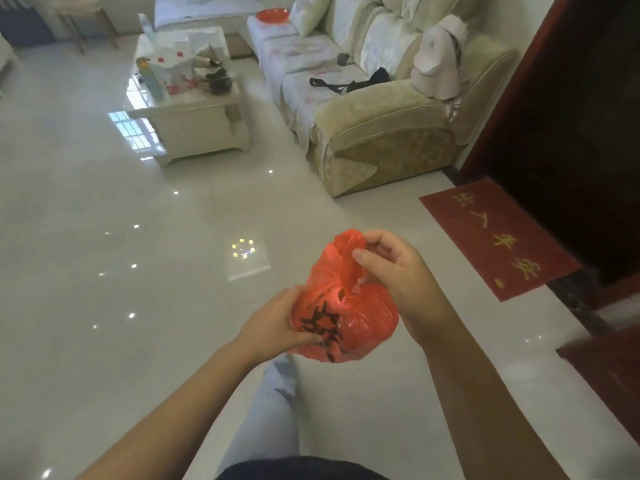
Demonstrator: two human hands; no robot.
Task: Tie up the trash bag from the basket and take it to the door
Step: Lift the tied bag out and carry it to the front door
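Note:
I hold a small red plastic trash bag (346, 317) with black print in front of my waist, above the floor. My left hand (273, 323) cups the bag's lower left side. Above it, my right hand (391, 268) pinches the gathered top of the bag, which is bunched into a twisted neck with a loose flap sticking up. The dark doorway (568, 140) with its red wooden frame lies ahead to the right, and a red doormat (498, 237) with gold characters sits on the floor before it. No basket is in view.
A pale green sofa (388, 133) stands left of the doorway, with a white backpack and a black strap on it. A cream coffee table (194, 109) loaded with bottles and bags is ahead on the left. Glossy white floor tiles (121, 271) stretch between them.

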